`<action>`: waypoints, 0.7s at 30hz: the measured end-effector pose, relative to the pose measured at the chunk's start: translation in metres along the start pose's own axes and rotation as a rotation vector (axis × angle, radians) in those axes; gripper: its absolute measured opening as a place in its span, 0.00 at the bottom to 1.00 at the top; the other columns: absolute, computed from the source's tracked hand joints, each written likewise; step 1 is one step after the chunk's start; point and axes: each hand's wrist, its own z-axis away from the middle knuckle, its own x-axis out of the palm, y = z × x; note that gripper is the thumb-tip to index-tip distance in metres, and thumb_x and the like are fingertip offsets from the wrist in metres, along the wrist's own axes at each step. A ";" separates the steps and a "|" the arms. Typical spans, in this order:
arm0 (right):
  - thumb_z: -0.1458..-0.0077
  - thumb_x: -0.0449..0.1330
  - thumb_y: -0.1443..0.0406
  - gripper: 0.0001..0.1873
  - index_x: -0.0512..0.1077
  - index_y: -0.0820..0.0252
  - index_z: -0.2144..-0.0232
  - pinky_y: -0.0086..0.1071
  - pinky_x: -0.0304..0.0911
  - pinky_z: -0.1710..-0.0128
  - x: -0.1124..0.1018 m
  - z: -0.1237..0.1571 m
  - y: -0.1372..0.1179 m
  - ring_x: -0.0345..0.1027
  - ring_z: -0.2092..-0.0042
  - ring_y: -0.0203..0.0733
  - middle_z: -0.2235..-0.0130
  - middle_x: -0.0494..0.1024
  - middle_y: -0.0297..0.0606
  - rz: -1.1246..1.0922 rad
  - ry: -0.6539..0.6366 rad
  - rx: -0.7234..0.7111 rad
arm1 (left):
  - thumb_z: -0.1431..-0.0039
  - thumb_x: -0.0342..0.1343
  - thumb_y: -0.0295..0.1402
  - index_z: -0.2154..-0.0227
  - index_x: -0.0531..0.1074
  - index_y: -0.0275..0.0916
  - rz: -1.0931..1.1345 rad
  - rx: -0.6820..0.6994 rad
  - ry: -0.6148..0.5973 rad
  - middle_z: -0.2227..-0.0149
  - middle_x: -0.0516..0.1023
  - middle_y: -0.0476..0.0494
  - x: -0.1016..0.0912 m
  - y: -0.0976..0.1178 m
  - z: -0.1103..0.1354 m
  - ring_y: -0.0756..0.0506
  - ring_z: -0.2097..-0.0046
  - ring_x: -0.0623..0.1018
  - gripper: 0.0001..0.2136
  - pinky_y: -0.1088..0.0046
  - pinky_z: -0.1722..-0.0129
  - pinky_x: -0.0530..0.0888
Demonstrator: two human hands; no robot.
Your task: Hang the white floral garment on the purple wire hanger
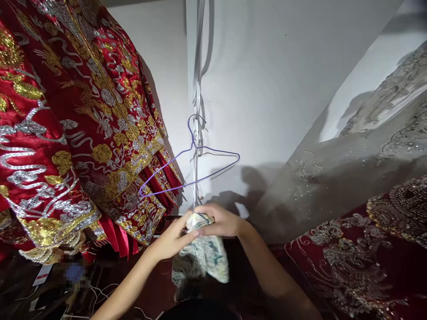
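Note:
A crumpled patterned cloth [210,258], whitish with dark blue-green and yellow marks, is bunched between my two hands at the lower middle. My left hand [175,240] grips it from the left, thumb lying across the front. From the right, my right hand [222,221] closes over its top, and the thumbs come close together. The cloth's lower part hangs loose below my hands and is somewhat blurred. Just above hangs a bare purple wire hanger [216,172], hooked on a white strap [197,98] that runs down the wall behind my hands.
Red garments with gold and silver embroidery [110,120] hang at the left. On the right are a sheer beaded fabric [333,178] and a dark red beaded garment [350,262]. White cables [96,291] and a white tag [42,274] show low at the left.

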 end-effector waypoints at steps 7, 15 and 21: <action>0.47 0.55 0.70 0.29 0.66 0.52 0.42 0.32 0.65 0.60 -0.049 -0.014 -0.002 0.69 0.62 0.41 0.60 0.76 0.36 0.355 0.689 -0.108 | 0.37 0.54 0.45 0.58 0.76 0.37 -0.099 -0.113 0.084 0.63 0.79 0.43 -0.025 -0.003 0.019 0.43 0.60 0.75 0.16 0.70 0.57 0.72; 0.51 0.55 0.64 0.07 0.73 0.58 0.73 0.30 0.56 0.73 -0.070 -0.018 0.039 0.64 0.72 0.40 0.72 0.74 0.36 0.593 0.789 0.111 | 0.34 0.46 0.47 0.69 0.75 0.38 -0.450 -0.448 -0.172 0.69 0.78 0.41 -0.077 -0.009 0.033 0.42 0.67 0.77 0.20 0.67 0.63 0.71; 0.55 0.52 0.67 0.09 0.58 0.57 0.83 0.29 0.46 0.78 -0.081 0.001 0.021 0.51 0.77 0.34 0.82 0.55 0.29 0.641 0.851 0.063 | 0.35 0.46 0.34 0.58 0.77 0.40 -0.743 -0.144 0.131 0.47 0.75 0.38 -0.120 0.001 -0.003 0.37 0.45 0.74 0.14 0.57 0.43 0.68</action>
